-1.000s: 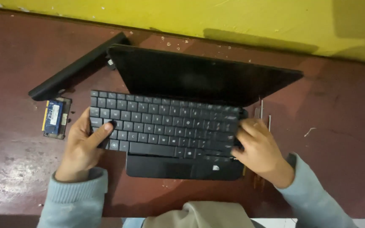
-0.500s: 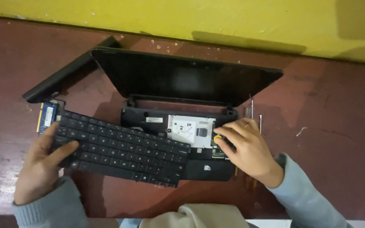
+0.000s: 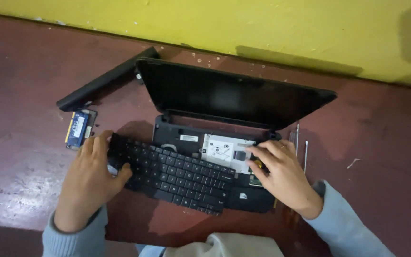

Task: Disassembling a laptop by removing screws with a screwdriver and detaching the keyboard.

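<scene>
A small black laptop (image 3: 236,97) lies open on a dark red surface, its screen tilted back. Its black keyboard (image 3: 174,173) is off the base and slanted down to the left. My left hand (image 3: 89,178) grips the keyboard's left end. With the keyboard lifted, the inside of the laptop base (image 3: 215,145) shows, including a white plate. My right hand (image 3: 281,173) rests on the base's right side, fingers spread over the white plate and a small yellow part; it holds nothing that I can see.
A long black battery pack (image 3: 105,78) lies at an angle left of the screen. A blue memory module (image 3: 77,128) sits just left of my left hand. Thin metal tools (image 3: 301,143) lie right of the laptop. A yellow wall (image 3: 262,24) runs along the back.
The keyboard came off the laptop base and slid left and down with my left hand. My right hand moved from the keyboard's right edge onto the exposed inside.
</scene>
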